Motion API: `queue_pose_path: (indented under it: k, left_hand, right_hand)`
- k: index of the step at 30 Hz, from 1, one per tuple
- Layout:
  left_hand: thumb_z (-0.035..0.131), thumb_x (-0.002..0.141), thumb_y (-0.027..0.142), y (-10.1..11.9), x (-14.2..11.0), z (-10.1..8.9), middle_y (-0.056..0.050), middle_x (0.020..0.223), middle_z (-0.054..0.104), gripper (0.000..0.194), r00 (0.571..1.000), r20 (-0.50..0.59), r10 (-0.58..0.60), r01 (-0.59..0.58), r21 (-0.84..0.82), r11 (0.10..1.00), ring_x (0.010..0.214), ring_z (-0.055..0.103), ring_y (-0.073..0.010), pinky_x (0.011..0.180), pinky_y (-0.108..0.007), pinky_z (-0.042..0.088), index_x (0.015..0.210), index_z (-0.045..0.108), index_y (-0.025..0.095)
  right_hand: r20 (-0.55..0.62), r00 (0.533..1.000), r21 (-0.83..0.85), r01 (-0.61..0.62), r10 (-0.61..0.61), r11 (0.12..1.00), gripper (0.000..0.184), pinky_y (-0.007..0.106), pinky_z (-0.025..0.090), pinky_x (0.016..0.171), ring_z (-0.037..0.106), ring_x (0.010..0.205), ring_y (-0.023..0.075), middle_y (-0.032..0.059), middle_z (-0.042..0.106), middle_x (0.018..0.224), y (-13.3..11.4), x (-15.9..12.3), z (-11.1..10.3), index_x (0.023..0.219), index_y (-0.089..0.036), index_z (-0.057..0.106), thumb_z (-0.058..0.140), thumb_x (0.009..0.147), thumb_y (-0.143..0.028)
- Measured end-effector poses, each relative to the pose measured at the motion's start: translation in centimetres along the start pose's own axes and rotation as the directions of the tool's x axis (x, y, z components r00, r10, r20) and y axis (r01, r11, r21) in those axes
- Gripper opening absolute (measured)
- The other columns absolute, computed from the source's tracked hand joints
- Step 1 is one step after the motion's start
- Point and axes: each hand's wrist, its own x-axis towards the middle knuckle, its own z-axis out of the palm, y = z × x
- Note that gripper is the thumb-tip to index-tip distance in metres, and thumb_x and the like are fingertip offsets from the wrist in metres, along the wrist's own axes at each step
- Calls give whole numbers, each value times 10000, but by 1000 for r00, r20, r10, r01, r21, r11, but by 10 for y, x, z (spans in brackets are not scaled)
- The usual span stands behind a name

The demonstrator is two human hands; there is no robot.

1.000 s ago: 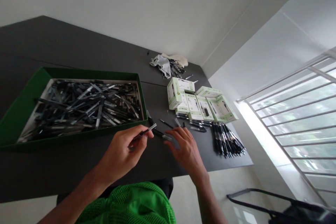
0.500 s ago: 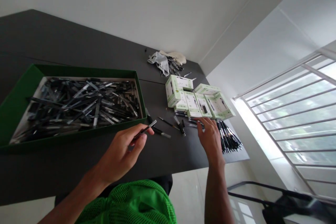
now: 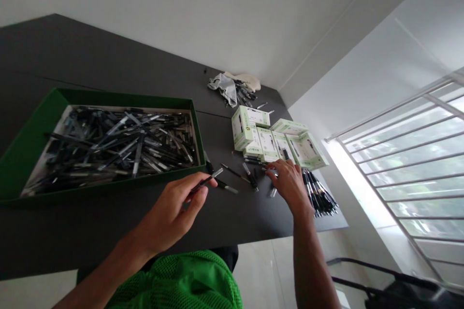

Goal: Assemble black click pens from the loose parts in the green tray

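Observation:
My left hand (image 3: 181, 203) is closed in a pinch on a dark pen (image 3: 203, 184) with a clear end, held just off the near right corner of the green box. That green box (image 3: 195, 130) carries a thick jumble of black and clear pens (image 3: 139, 147). Over the right part of the table, my right hand (image 3: 290, 183) curls its fingers down around a pen (image 3: 273, 192); its clear end sticks out below them, and the rest is mostly hidden. Between the hands lie a few loose pens (image 3: 250, 176) and a thin dark refill (image 3: 234, 172).
White-and-green cartons (image 3: 268, 145) stand beyond my right hand, one lying open (image 3: 306, 149). A neat bundle of pens (image 3: 321, 195) rests by the table's right end. Farther back are a grey cloth (image 3: 224, 88) and more pens (image 3: 244, 91). A barred window (image 3: 416, 164) is at right.
My right hand has shifted slightly, and a clear pen end now points down below its fingers. The left hand keeps its pen. The whole view has moved a little.

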Motion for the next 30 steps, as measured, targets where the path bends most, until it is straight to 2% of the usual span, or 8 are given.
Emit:
queue_pose_path:
  k: [4,7,10,12,14,17,20,30]
  left_hand:
    - [427,1107,396,1,-1,0,-71,1233,758,363,1000,17,10,-10,-8,1000,1147,718,-194,889,-240,575,1275,688,210]
    - [412,1114,375,2,1,2,-64,1211,768,349,998,22,54,-55,43,998,1127,723,-194,948,-264,549,1245,692,213]
    - [428,1110,361,2,3,4,-54,1195,773,323,998,27,62,-64,103,993,1108,729,-197,940,-270,545,1235,690,219]
    - [438,1107,348,2,3,6,-50,1196,771,310,997,36,66,-71,145,987,1115,728,-198,945,-273,542,1241,687,222]
    - [430,1109,336,2,2,7,-50,1194,767,311,996,42,79,-86,184,979,1121,726,-200,953,-283,538,1253,681,224]
    - [408,1112,323,1,1,8,-58,1185,761,326,993,45,106,-113,230,967,1105,729,-202,944,-296,538,1266,677,222]
    - [409,1107,317,1,0,9,-60,1168,761,329,992,45,120,-127,250,960,1086,736,-205,929,-302,545,1262,681,216]
    - [416,1094,286,7,-3,7,-66,1140,769,307,987,42,154,-160,247,956,1071,746,-200,925,-304,562,1214,687,205]
  right_hand:
    - [-99,993,179,85,-67,980,175,473,433,1023,678,1024,279,71,793,1033,-21,-3,-20,1120,-226,713,583,1041,-314]
    - [-197,976,373,166,-97,913,196,388,502,927,694,987,245,58,779,1037,-38,-9,-40,1126,-248,718,572,1057,-358]
    - [-224,970,481,191,-90,855,233,344,526,835,697,937,220,58,751,1010,-47,-16,-57,1120,-247,730,515,1081,-329]
    - [-219,969,503,215,-117,837,235,342,530,824,696,933,212,58,740,1015,-53,-21,-65,1166,-254,724,511,1082,-307]
    - [-229,958,507,270,-174,819,189,366,535,849,704,927,214,51,752,1019,-60,-25,-73,1181,-267,723,595,1046,-302]
    - [-300,917,554,393,-264,734,102,398,537,848,720,856,214,28,772,923,-74,-27,-84,1064,-264,745,741,962,-273]
    - [-347,884,595,466,-314,655,62,402,529,808,722,809,210,14,773,862,-84,-24,-93,994,-261,751,782,940,-267]
    - [-299,906,582,422,-300,695,59,420,516,835,709,834,216,1,770,853,-94,-20,-94,982,-286,772,767,957,-339]
